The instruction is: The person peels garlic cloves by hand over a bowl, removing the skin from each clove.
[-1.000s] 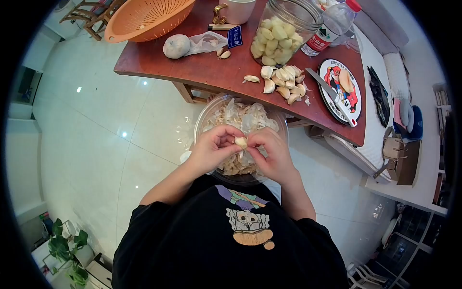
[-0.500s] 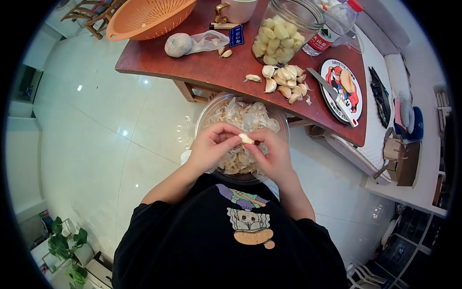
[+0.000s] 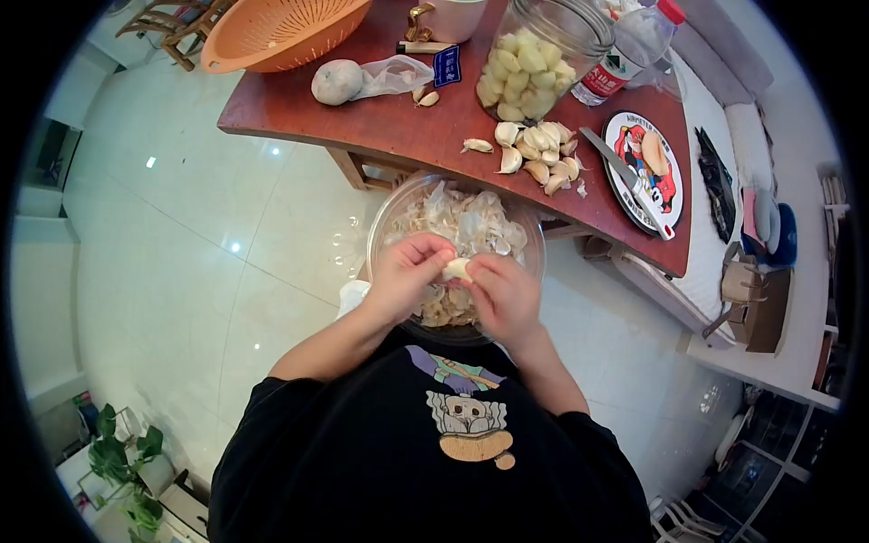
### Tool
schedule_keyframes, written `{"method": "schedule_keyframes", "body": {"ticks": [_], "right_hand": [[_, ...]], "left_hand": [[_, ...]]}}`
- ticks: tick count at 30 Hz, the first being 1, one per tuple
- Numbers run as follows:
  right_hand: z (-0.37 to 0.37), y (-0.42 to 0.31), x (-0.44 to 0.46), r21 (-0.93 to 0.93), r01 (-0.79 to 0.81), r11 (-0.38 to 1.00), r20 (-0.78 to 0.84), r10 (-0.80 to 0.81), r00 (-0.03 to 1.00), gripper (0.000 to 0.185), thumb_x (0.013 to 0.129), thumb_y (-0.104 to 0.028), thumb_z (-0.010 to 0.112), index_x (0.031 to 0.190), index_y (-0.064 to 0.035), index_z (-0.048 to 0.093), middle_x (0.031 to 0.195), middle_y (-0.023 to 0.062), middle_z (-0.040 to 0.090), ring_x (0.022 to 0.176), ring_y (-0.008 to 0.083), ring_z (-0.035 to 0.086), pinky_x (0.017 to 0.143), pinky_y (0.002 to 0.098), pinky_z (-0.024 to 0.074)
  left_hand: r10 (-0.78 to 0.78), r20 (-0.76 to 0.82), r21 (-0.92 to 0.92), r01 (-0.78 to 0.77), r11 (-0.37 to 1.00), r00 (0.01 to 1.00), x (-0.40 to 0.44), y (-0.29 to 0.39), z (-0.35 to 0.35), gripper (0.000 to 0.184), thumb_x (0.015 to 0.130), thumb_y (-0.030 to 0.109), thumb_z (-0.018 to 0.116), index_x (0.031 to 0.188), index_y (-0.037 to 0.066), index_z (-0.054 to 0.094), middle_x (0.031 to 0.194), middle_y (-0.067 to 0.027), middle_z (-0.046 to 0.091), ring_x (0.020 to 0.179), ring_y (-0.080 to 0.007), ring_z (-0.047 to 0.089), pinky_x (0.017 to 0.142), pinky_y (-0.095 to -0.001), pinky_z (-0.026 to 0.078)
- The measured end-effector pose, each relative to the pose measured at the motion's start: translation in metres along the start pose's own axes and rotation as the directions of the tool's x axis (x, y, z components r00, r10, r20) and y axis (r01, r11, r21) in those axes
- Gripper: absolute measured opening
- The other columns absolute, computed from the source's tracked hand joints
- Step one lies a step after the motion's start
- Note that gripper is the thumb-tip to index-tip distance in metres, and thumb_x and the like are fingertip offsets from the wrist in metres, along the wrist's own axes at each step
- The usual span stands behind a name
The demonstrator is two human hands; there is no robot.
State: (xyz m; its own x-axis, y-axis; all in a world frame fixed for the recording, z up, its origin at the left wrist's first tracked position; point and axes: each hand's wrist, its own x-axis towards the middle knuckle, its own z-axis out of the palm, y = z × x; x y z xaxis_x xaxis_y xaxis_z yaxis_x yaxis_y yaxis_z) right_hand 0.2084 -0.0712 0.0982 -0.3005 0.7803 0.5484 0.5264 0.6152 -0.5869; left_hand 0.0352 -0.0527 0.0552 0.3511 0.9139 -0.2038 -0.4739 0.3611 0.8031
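Observation:
A pale garlic clove (image 3: 459, 269) is pinched between the fingertips of both my hands. My left hand (image 3: 409, 274) grips its left end with thumb and forefinger. On the other end, my right hand (image 3: 507, 291) has its fingers closed too. Below them is a clear plastic bowl (image 3: 377, 223) full of dry garlic skins (image 3: 471, 219). Unpeeled garlic cloves (image 3: 540, 154) lie heaped at the near edge of the wooden table (image 3: 398, 127). Behind the heap, a glass jar (image 3: 543, 25) holds many peeled cloves (image 3: 525, 72).
On the table's right, a knife (image 3: 625, 176) rests across a cartoon plate (image 3: 670, 204). An orange colander (image 3: 262, 41), a whitish ball with a plastic bag (image 3: 338, 82), a white mug (image 3: 453, 18) and a red-capped bottle (image 3: 634, 54) are also on the table.
The garlic clove has turned slightly between my fingertips. My right hand has shifted a little down and left, its fingers curling in more. The things on the table stay put.

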Motion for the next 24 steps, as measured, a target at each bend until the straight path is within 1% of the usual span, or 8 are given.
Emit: {"method": "schedule_keyframes", "body": {"ticks": [4,7,8,10,13,16,22,24], "right_hand": [[0.003,0.004,0.0,0.189,-0.13,0.973,-0.046,0.14,0.989,0.021,0.079,-0.004,0.073,0.099,-0.0008,0.066,0.096,0.0124,0.065,0.081,0.0272,0.065,0.072,0.0336,0.0523],[-0.001,0.017,-0.004,0.245,-0.207,0.947,-0.03,0.221,0.975,0.022,0.084,0.001,0.068,0.105,0.0001,0.062,0.099,0.0116,0.065,0.086,0.0223,0.063,0.079,0.0318,0.0503],[0.001,0.018,-0.006,0.504,-0.338,0.795,0.0,0.391,0.92,0.02,0.086,-0.002,0.067,0.105,-0.0007,0.062,0.098,0.0105,0.065,0.085,0.0209,0.063,0.078,0.0314,0.0507],[0.003,0.022,-0.01,0.855,-0.442,0.271,0.186,0.636,0.749,0.015,0.092,-0.008,0.064,0.105,-0.0023,0.062,0.096,0.0084,0.066,0.084,0.018,0.064,0.075,0.0307,0.0515],[-0.002,0.03,-0.012,0.896,-0.427,-0.121,0.399,0.641,0.655,0.016,0.099,-0.017,0.055,0.108,-0.0037,0.058,0.096,0.0086,0.065,0.082,0.0168,0.063,0.073,0.0307,0.0517],[-0.004,0.029,-0.008,0.88,-0.417,-0.229,0.465,0.597,0.654,0.021,0.102,-0.023,0.05,0.107,-0.0046,0.056,0.094,0.0094,0.066,0.079,0.0171,0.063,0.07,0.0302,0.0509],[-0.002,0.028,-0.006,0.87,-0.401,-0.286,0.489,0.596,0.637,0.025,0.102,-0.029,0.049,0.103,-0.0051,0.056,0.088,0.008,0.065,0.075,0.0167,0.061,0.064,0.029,0.0483],[-0.001,0.026,-0.005,0.872,-0.435,-0.225,0.475,0.607,0.637,0.025,0.103,-0.029,0.048,0.102,-0.0052,0.056,0.087,0.0069,0.064,0.072,0.0151,0.06,0.063,0.0282,0.0475]], "left_hand": [[0.028,-0.047,0.004,-0.028,1.0,0.999,-0.003,0.006,0.012,0.006,0.095,0.006,0.06,0.098,0.0,0.061,0.09,-0.0044,0.066,0.08,-0.0106,0.064,0.072,-0.0253,0.053],[0.169,-0.033,0.358,-0.146,0.922,0.985,-0.004,0.014,0.003,0.008,0.093,0.006,0.062,0.099,0.002,0.061,0.089,-0.0056,0.067,0.081,-0.0127,0.065,0.07,-0.0255,0.053],[0.22,-0.022,0.532,-0.175,0.829,0.975,-0.005,0.018,0.002,0.009,0.09,0.006,0.064,0.099,0.002,0.062,0.089,-0.0063,0.067,0.081,-0.0153,0.065,0.07,-0.0269,0.052],[0.311,0.037,0.81,-0.211,0.547,0.95,-0.006,0.03,0.005,0.013,0.086,0.008,0.069,0.097,0.004,0.063,0.088,-0.0078,0.067,0.082,-0.0206,0.066,0.071,-0.0297,0.052],[0.286,0.32,0.906,-0.38,0.188,0.903,-0.005,0.035,0.004,0.014,0.078,0.008,0.073,0.09,0.005,0.067,0.095,-0.0085,0.066,0.088,-0.0267,0.063,0.08,-0.035,0.051],[0.393,0.373,0.889,-0.445,0.108,0.841,-0.003,0.028,0.007,0.014,0.073,0.008,0.073,0.085,0.006,0.067,0.099,-0.0079,0.067,0.096,-0.0313,0.06,0.083,-0.0406,0.049],[0.389,0.348,0.913,-0.402,0.067,0.853,-0.005,0.04,0.01,0.023,0.072,0.005,0.076,0.093,0.006,0.068,0.104,-0.0077,0.062,0.097,-0.0292,0.059,0.084,-0.0379,0.048],[0.399,0.227,0.871,-0.368,0.324,0.889,-0.005,0.041,0.014,0.029,0.073,0.004,0.077,0.1,0.005,0.067,0.105,-0.0077,0.061,0.096,-0.0244,0.059,0.084,-0.0348,0.048]]}}
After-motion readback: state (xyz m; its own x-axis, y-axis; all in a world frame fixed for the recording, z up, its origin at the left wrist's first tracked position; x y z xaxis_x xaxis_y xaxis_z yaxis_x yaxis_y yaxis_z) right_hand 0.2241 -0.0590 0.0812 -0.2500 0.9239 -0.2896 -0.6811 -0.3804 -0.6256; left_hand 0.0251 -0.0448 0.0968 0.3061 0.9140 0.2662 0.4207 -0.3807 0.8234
